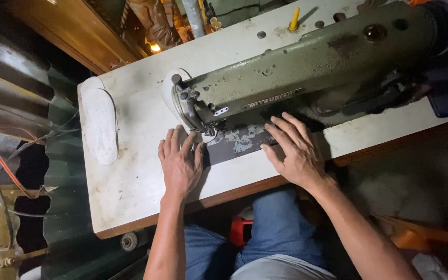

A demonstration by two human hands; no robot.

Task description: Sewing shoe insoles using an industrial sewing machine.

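A grey-green industrial sewing machine [307,67] stands on a worn white table [130,176]. My left hand [180,163] lies flat on the table just left of the needle and presser foot [206,129], fingers spread, touching a small pale piece by the foot. Flat on the dark machine bed [245,142] under the arm rests my right hand [294,150], its fingers spread as well. Neither hand grips anything.
A white shoe sole [99,122] lies at the table's left end. A yellow thread pin [295,18] stands behind the machine, whose handwheel [444,21] is at the far right. Corrugated metal and wires lie left of the table. My blue-trousered knees are below.
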